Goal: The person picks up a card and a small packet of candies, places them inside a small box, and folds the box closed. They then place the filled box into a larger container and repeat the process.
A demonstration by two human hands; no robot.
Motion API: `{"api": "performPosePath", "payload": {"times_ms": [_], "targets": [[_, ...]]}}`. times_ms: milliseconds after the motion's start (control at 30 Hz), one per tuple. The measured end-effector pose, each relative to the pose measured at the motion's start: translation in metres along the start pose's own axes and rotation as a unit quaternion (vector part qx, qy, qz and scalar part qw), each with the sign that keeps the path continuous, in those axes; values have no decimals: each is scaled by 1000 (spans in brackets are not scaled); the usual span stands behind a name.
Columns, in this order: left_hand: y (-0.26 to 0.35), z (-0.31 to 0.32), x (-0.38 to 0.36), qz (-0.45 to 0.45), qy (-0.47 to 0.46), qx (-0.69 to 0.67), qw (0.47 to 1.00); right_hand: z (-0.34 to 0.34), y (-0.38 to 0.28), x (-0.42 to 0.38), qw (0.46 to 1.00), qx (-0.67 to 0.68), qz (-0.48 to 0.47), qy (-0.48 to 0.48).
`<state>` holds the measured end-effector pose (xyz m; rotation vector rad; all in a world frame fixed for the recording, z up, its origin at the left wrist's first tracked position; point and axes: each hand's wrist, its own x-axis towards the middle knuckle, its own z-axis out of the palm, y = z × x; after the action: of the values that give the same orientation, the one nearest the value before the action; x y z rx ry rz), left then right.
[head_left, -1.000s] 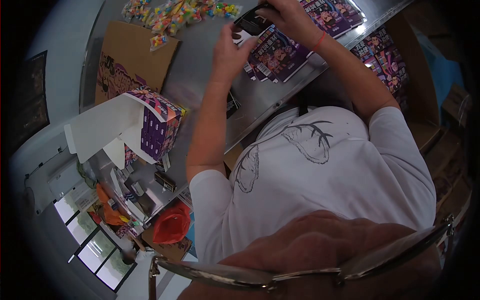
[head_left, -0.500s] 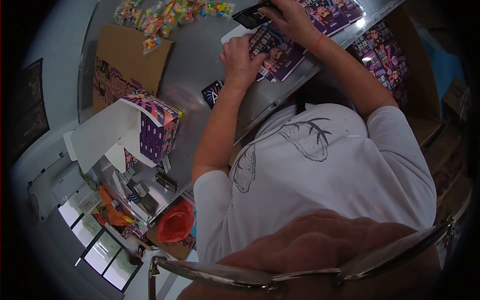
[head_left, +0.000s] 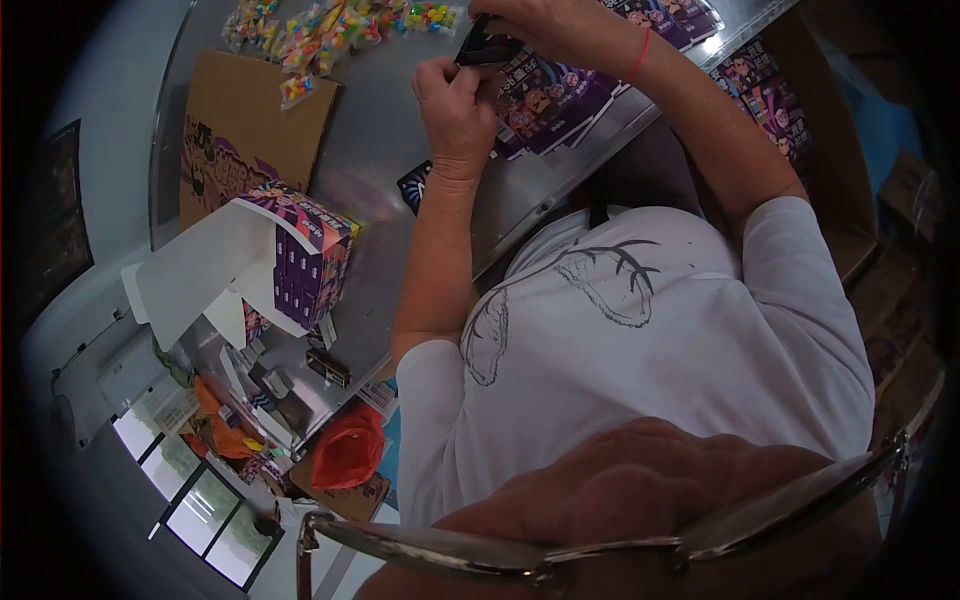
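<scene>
My left hand [head_left: 455,100] and my right hand [head_left: 545,22] meet at the far edge of a metal table [head_left: 380,130]. Both pinch a small dark packet [head_left: 485,48] held just above the table. A red string circles my right wrist. Right under the hands lies a stack of flat purple printed cartons [head_left: 545,100]. A small dark card [head_left: 415,186] lies on the table beside my left forearm.
Bags of coloured sweets [head_left: 335,28] lie at the far left. A flat cardboard sheet [head_left: 245,135] and an open display box of small purple boxes [head_left: 305,262] stand left. A cardboard box with more purple cartons [head_left: 765,95] is at the right. A red bag [head_left: 347,452] lies below.
My left hand has lifted off the purple cartons and taken hold of the dark packet beside my right hand. The right hand has shifted slightly further away.
</scene>
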<state>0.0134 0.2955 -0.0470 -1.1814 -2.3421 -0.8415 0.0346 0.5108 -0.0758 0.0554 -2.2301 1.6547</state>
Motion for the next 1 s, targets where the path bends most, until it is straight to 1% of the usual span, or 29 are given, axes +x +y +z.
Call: {"api": "performPosePath", "payload": {"times_ms": [167, 300, 367, 400, 467, 600, 767, 900, 1000], "targets": [[3, -2, 3, 23, 25, -7, 999, 6, 4, 12, 1000, 22, 7, -4], [2, 4, 0, 31, 22, -26, 999, 16, 4, 22, 999, 39, 14, -6], [-1, 7, -3, 11, 19, -66, 998, 17, 2, 22, 999, 47, 15, -7], [-2, 6, -4, 10, 19, -66, 998, 16, 0, 18, 998, 52, 16, -8], [-5, 4, -6, -23, 49, -115, 992, 11, -3, 11, 998, 61, 20, -11], [-7, 2, -3, -1, 35, -121, 992, 21, -22, -1, 996, 78, 25, -15], [-5, 1, -2, -29, 33, -167, 985, 29, -36, -8, 994, 98, 35, -17], [-9, 0, 0, -27, 41, -166, 985, 32, -42, -12, 992, 118, 39, -22], [-16, -2, 4, -45, 49, -185, 980, 33, -50, -20, 990, 132, 44, -24]]}}
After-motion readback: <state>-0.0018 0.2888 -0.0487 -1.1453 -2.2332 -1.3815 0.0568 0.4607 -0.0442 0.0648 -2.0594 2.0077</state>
